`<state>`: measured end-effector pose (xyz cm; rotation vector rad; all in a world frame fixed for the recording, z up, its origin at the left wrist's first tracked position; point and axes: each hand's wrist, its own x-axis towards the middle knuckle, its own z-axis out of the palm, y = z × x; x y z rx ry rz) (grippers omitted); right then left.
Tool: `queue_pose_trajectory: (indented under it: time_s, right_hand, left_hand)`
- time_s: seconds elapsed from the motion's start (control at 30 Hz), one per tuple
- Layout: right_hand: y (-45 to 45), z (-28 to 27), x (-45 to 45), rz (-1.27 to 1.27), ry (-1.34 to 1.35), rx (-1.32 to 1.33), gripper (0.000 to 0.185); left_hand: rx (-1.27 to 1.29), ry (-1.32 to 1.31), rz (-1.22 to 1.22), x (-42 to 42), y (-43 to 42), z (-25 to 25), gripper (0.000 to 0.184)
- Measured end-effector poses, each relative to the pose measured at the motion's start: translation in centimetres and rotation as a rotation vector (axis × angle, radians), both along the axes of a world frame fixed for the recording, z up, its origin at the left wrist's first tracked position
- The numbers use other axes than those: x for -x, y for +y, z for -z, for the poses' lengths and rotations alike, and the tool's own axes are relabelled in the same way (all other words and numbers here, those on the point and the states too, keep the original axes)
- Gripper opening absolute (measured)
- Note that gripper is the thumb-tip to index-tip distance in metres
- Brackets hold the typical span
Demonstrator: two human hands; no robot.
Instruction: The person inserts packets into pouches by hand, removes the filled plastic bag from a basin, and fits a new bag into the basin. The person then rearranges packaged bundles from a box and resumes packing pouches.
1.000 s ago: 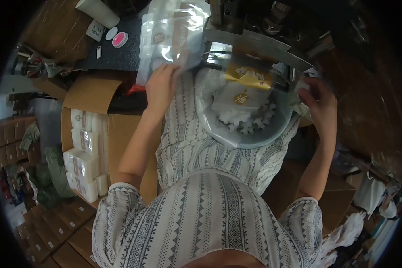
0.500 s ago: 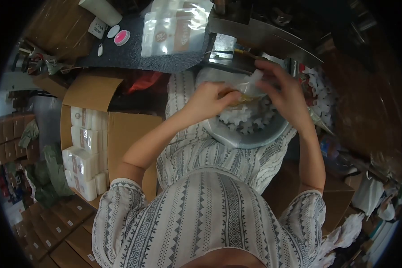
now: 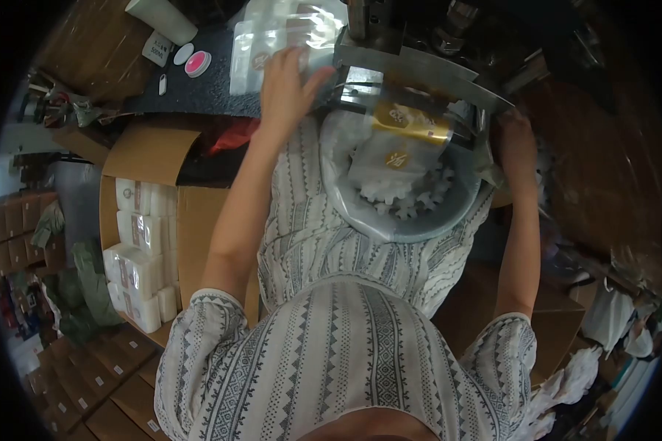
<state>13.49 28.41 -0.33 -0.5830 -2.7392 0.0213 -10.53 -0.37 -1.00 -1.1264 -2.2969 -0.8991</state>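
My left hand reaches over a stack of clear printed pouches on the dark cloth, fingers stretched and thumb apart. It seems to rest on or just above the top pouch. A clear pouch with a gold band lies under the metal machine, hanging over the basin. The basin sits on my lap and holds many small white plastic pieces. My right hand is at the machine's right side, its fingers blurred and in shadow. Beside it is a pale, translucent piece; whether I grip it does not show.
A pink round tin, its white lid and a white cup stand on the cloth. An open carton of wrapped white packs is at my left. Stacked brown boxes lie lower left.
Both hands have left the gold pouch above the basin. My left hand has moved up and left to the pouch stack; my right has moved right. The pouch now lies under the machine.
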Motion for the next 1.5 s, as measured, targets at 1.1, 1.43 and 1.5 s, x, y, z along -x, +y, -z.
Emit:
queue_pose_trajectory:
  time_s: [1.1, 1.43, 1.5]
  right_hand:
    - [-1.8, -1.9, -2.3, 0.084, -0.106, 0.178, 0.022]
    - [-6.0, -7.8, -2.4, 0.263, 0.007, 0.663, 0.022]
    - [-7.1, -8.1, -1.9, -0.051, 0.126, 0.870, 0.026]
  left_hand:
    - [-0.215, -1.627, 0.295, -8.8, 4.3, 0.2, 0.033]
    - [0.251, 0.072, 0.047, -3.7, -4.9, 1.4, 0.030]
    - [0.229, -0.050, -0.028, -4.7, -6.5, 0.8, 0.023]
